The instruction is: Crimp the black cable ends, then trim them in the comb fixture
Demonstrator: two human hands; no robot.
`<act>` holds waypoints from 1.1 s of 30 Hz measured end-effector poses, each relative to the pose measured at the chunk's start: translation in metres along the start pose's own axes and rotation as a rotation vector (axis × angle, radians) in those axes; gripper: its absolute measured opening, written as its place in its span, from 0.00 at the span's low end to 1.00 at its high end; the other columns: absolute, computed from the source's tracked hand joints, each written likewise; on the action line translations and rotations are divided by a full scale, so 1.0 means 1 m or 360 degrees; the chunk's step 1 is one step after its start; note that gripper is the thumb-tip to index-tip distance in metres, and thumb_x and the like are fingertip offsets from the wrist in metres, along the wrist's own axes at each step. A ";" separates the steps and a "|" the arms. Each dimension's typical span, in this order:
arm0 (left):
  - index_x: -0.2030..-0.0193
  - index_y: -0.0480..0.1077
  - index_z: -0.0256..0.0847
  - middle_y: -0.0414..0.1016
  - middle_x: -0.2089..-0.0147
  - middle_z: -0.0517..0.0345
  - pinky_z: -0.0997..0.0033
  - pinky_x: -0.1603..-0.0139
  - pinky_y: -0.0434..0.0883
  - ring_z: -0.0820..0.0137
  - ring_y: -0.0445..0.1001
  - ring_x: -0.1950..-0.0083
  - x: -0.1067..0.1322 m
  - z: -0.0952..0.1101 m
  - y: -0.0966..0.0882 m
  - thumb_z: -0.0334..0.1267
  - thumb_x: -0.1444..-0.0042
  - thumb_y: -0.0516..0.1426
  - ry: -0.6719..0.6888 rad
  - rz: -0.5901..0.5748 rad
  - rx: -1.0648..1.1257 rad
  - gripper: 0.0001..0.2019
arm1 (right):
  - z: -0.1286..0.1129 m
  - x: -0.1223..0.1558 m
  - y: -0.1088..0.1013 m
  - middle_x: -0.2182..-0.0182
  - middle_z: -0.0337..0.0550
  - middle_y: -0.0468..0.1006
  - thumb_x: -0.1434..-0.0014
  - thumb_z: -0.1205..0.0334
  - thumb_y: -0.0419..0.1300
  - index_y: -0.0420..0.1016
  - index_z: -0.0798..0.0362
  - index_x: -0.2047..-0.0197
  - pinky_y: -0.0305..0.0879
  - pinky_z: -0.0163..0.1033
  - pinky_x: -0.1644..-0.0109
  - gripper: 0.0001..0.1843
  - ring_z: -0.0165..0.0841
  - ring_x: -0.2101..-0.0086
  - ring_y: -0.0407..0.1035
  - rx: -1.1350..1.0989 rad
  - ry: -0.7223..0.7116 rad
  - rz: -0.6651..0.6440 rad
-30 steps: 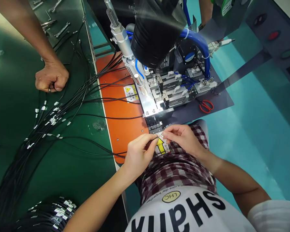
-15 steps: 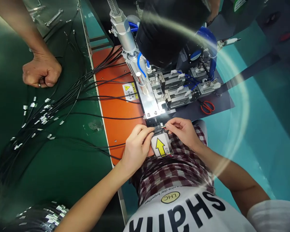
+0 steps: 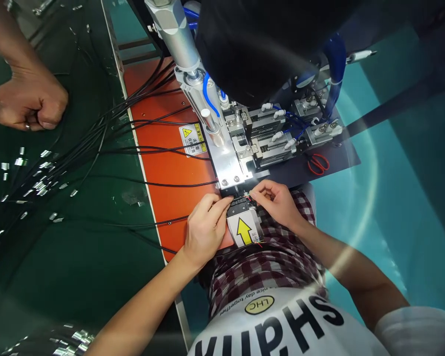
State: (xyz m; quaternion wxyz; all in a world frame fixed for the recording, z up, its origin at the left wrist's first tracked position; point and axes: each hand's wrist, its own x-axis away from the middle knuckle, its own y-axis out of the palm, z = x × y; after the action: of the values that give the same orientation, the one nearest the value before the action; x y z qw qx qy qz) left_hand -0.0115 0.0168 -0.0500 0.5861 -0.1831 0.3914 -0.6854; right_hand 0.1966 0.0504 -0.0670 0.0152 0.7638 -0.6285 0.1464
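Observation:
My left hand (image 3: 206,225) is closed in a pinch, thumb and forefinger on a thin black cable at the front of the machine (image 3: 230,163). Opposite it, my right hand (image 3: 276,201) pinches the fine coloured wires (image 3: 248,197) at that cable's end; their tips are hidden by my fingers. Both hands are at the small black fixture (image 3: 238,205) below the machine's metal plate. Just beneath the fixture lies a white plate with a yellow arrow (image 3: 244,230).
On the green table (image 3: 96,267) lie several black cables (image 3: 107,116) with silvery ends, some running over the orange board (image 3: 159,193). Another person's closed hand (image 3: 31,99) rests at upper left. Red-handled scissors (image 3: 319,164) lie on the right. A large black part (image 3: 267,44) overhangs the machine.
The camera view has shifted slightly, so the table and the other person's hand appear farther left. Both my hands keep their pinch on the cable and wires with little movement.

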 end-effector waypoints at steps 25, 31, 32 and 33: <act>0.46 0.75 0.42 0.66 0.61 0.52 0.70 0.62 0.70 0.68 0.69 0.60 -0.003 -0.008 0.001 0.26 0.38 0.51 0.0177 -0.0105 -0.0114 0.18 | 0.009 0.001 0.006 0.76 0.37 0.71 0.39 0.58 0.61 0.74 0.54 0.67 0.55 0.35 0.73 0.08 0.28 0.76 0.60 0.0035 -0.0049 0.0071; 0.46 0.75 0.41 0.66 0.62 0.51 0.71 0.66 0.67 0.68 0.68 0.62 -0.004 -0.008 0.001 0.25 0.39 0.52 0.0291 -0.0101 -0.0298 0.19 | 0.009 0.001 0.007 0.76 0.36 0.71 0.38 0.60 0.60 0.73 0.53 0.67 0.56 0.35 0.72 0.07 0.28 0.75 0.62 0.0144 -0.0089 0.0117; 0.46 0.75 0.40 0.66 0.62 0.51 0.71 0.66 0.67 0.68 0.68 0.63 -0.005 -0.008 0.001 0.25 0.39 0.52 0.0313 -0.0100 -0.0322 0.19 | 0.009 0.001 0.008 0.76 0.36 0.71 0.38 0.60 0.60 0.73 0.53 0.67 0.56 0.35 0.71 0.07 0.28 0.75 0.63 0.0164 -0.0097 0.0123; 0.46 0.75 0.40 0.67 0.62 0.51 0.71 0.67 0.67 0.68 0.67 0.63 -0.005 -0.009 0.000 0.24 0.39 0.52 0.0332 -0.0102 -0.0331 0.19 | 0.010 0.002 0.008 0.75 0.36 0.71 0.38 0.60 0.60 0.73 0.53 0.68 0.57 0.35 0.71 0.07 0.28 0.75 0.63 0.0177 -0.0104 0.0125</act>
State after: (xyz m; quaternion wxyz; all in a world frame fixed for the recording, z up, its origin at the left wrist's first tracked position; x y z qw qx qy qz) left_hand -0.0164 0.0242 -0.0548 0.4980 -0.1830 0.5131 -0.6747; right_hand 0.1910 0.0452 -0.0771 -0.0536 0.7425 -0.6490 0.1567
